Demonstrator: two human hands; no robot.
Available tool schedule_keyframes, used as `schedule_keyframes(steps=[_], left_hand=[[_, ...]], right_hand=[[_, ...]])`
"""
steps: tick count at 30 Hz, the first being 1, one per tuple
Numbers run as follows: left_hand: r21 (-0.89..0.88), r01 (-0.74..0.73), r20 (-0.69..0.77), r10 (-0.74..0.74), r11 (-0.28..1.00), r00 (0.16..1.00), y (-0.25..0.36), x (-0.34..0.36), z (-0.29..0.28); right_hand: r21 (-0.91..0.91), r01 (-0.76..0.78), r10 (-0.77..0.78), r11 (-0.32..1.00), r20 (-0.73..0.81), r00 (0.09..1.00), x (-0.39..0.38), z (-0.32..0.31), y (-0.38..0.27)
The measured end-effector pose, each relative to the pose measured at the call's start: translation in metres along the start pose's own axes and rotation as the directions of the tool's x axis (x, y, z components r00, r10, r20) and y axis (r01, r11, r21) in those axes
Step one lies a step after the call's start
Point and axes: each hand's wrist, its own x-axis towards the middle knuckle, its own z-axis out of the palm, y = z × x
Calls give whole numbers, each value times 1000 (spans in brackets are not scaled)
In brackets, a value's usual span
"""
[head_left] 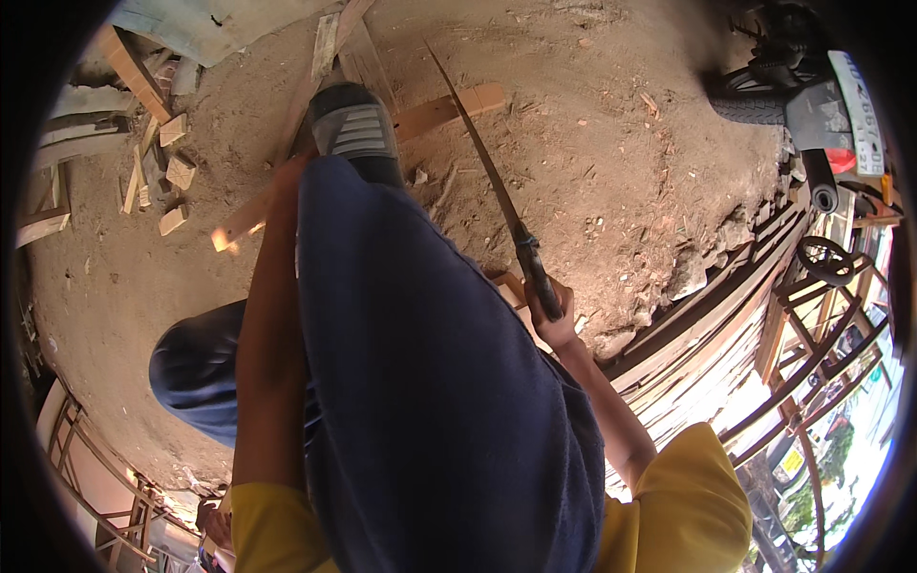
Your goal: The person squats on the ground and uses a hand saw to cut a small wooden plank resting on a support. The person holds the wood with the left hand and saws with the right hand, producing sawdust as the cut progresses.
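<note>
My right hand [557,315] is closed round the dark handle of a handsaw [492,172], beside my bent knee. Its long, narrow blade slants up and away to the left over the dirt, the tip beyond a wooden board [435,116]. That board runs crosswise on the ground under my foot, in a dark grey striped shoe [355,124]. My left hand [291,172] reaches down by the board on the left of my leg; the leg hides most of it, and its fingers do not show.
Several short wood offcuts [180,172] lie at the left, near a leaning plank [132,74]. Longer planks [330,48] stretch away beyond my foot. At the right are stacked timber strips [707,306], a wooden frame [812,353] and a parked motorcycle's rear wheel [750,100].
</note>
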Motion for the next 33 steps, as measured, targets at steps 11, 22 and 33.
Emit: schedule_keyframes(steps=[11, 22, 33], left_hand=[[2, -15, 0, 15, 1000, 1000, 4, 2, 0], [50, 33, 84, -37, 998, 996, 13, 5, -3], [-73, 30, 34, -27, 997, 999, 13, -1, -6]], right_hand=[[156, -18, 25, 988, -43, 999, 52, 18, -18], [171, -20, 27, 985, -39, 999, 116, 41, -52], [71, -15, 18, 997, -39, 999, 26, 4, -19]])
